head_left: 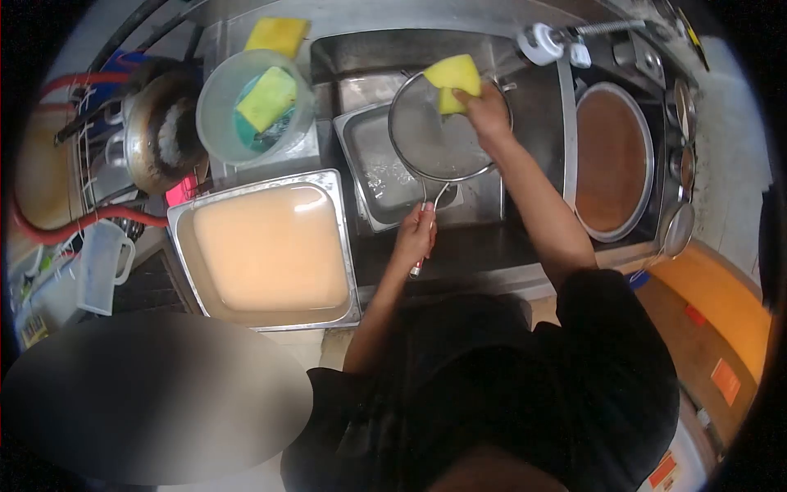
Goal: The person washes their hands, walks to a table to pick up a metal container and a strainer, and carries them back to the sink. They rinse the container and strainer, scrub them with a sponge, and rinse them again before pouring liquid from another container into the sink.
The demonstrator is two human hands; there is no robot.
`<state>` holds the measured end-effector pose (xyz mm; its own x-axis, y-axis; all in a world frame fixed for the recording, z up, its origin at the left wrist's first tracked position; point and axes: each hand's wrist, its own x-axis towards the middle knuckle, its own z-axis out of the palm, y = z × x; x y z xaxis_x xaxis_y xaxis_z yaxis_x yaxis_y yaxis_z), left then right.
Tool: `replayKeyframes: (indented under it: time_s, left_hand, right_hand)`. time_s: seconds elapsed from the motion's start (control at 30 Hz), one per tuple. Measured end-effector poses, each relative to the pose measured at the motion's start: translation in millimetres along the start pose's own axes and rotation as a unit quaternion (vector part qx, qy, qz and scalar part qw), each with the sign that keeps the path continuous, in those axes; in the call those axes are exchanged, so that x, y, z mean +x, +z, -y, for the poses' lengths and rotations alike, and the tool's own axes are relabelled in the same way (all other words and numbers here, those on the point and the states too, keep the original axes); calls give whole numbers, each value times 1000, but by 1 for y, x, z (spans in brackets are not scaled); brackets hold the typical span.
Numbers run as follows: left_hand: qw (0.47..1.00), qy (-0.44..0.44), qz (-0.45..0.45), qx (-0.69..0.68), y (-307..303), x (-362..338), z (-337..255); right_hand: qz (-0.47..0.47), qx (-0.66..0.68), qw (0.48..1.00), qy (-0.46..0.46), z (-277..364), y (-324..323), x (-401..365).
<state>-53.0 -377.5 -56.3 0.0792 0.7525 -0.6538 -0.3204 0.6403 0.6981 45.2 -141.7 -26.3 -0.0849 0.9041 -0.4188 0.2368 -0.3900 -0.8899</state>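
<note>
My left hand is closed around the handle of a round wire-mesh strainer, which is held over the sink with its bowl toward the far side. In my right hand is a yellow sponge, gripped between thumb and fingers at the upper right of the strainer bowl. The sponge overlaps the mesh and rim in this view. Below the strainer, a rectangular metal pan with water in it sits in the sink, partly hidden by the bowl.
A steel tray of cloudy orange liquid stands left of the sink. Behind it are a clear tub holding a sponge and another yellow sponge. A round vessel with brown liquid is at right. Blackened cookware hangs far left.
</note>
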Motion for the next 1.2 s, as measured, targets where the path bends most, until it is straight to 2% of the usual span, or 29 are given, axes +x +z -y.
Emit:
replayKeyframes:
  time_s: [0.03,0.1,0.17,0.23,0.27,0.33,0.37,0.43,0.47,0.53,0.57,0.6,0.63,0.67,0.73,0.8,0.83,0.87,0.9,0.93,0.97,1.03,1.07,1.13,1.2]
  left_hand:
    - [1000,-5,4,0,2,0,-1]
    - [999,1,12,37,8,-4,-8]
    - [994,28,10,108,13,-7,-8]
    - [992,27,1,122,20,-8,-11]
    - [991,27,-16,129,23,-11,-10]
    - [996,39,-26,77,19,-5,-5]
    - [997,36,-29,60,21,-7,-2]
    - [998,37,-35,47,22,-7,1]
    - [997,42,-31,61,21,-8,3]
    - [996,34,-24,82,19,-20,8]
    - [993,39,-29,110,20,-19,8]
    - [989,42,-32,140,20,-18,6]
    - [989,39,-41,137,20,-19,7]
    - [989,34,-36,141,22,-19,3]
    - [985,45,-62,155,27,-17,-5]
    - [985,43,-54,156,24,-11,3]
    - [987,48,-69,139,25,-12,0]
    - [987,52,-85,124,23,-14,-1]
    - [985,39,-97,140,19,-17,-1]
    - [984,37,-97,142,17,-18,0]
    - [981,46,-85,170,15,-20,2]
    - [976,72,-60,197,11,-23,8]
    - [976,70,-61,198,10,-25,11]
    - [976,70,-66,195,11,-23,15]
    - [979,65,-60,186,15,-23,11]
  right_hand:
    - [-39,-73,996,-33,-10,7,0]
    - [-7,-16,999,-38,-45,22,13]
    - [24,-203,976,-74,-55,36,18]
    - [89,-234,963,-96,-48,38,7]
    - [83,-231,966,-87,-49,38,-4]
    - [238,-255,925,-151,-49,31,-19]
    - [235,-255,926,-147,-45,23,-21]
    - [407,-419,767,-265,-30,13,-17]
    - [405,-415,770,-266,-11,4,-12]
    - [520,-384,730,-223,20,-18,-6]
    - [517,-384,732,-222,20,-20,-2]
    - [348,-367,845,-173,21,-18,2]
    - [164,-333,922,-112,19,-15,2]
    - [160,-330,924,-107,10,-7,-2]
    - [78,-208,971,-91,-15,17,-25]
    - [131,-271,940,-160,-31,30,-45]
    - [192,-310,914,-178,-26,24,-53]
    - [192,-306,916,-176,-17,14,-53]
    - [331,-347,856,-193,-8,3,-50]
    - [461,-380,775,-206,0,-5,-45]
    - [540,-390,708,-233,4,-11,-31]
    - [379,-408,803,-210,12,-12,-22]
    - [311,-374,855,-177,25,-19,-15]
    - [158,-299,923,-184,27,-19,-17]
    - [159,-278,928,-189,-4,2,-23]
